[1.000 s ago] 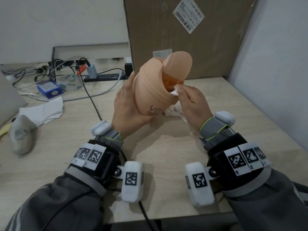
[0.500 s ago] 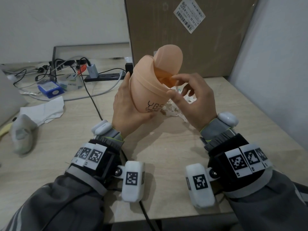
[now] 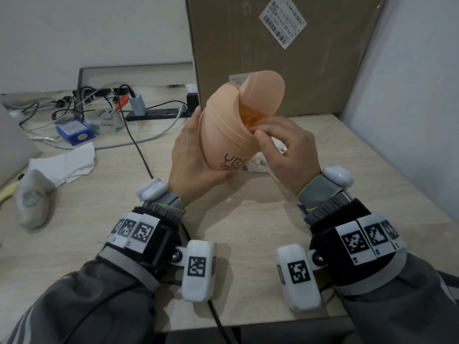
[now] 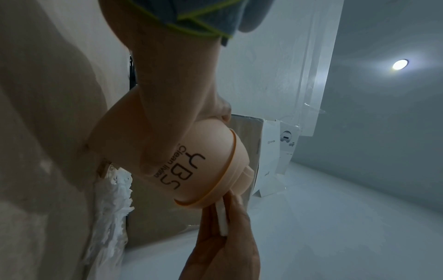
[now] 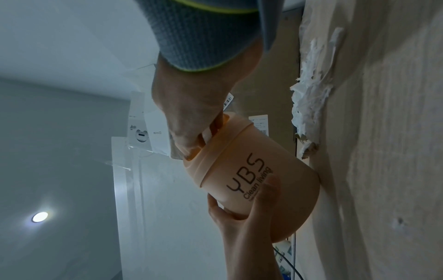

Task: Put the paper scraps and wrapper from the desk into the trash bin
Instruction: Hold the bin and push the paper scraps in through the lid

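My left hand point(image 3: 196, 155) grips a peach trash bin point(image 3: 223, 135) marked "YBS" and holds it tilted above the desk, its swing lid point(image 3: 263, 93) tipped back. My right hand point(image 3: 263, 131) has its fingertips at the bin's opening. The left wrist view shows a thin white paper scrap point(image 4: 221, 217) pinched between those fingers beside the bin's rim point(image 4: 206, 199). In the right wrist view the fingers point(image 5: 203, 132) reach into the opening of the bin point(image 5: 258, 181). Crumpled white paper point(image 3: 258, 165) lies on the desk under the bin, partly hidden by both hands.
A tall cardboard box point(image 3: 273, 45) stands right behind the bin, with a wall close on the right. At the left lie a white tissue point(image 3: 67, 162), a grey soft object point(image 3: 32, 197), a blue box point(image 3: 74, 131), a power strip point(image 3: 154, 112) and cables.
My right hand lifted from the bin's rim, then brought its fingertips back to the opening. The bin has tipped a little more upright in my left hand.
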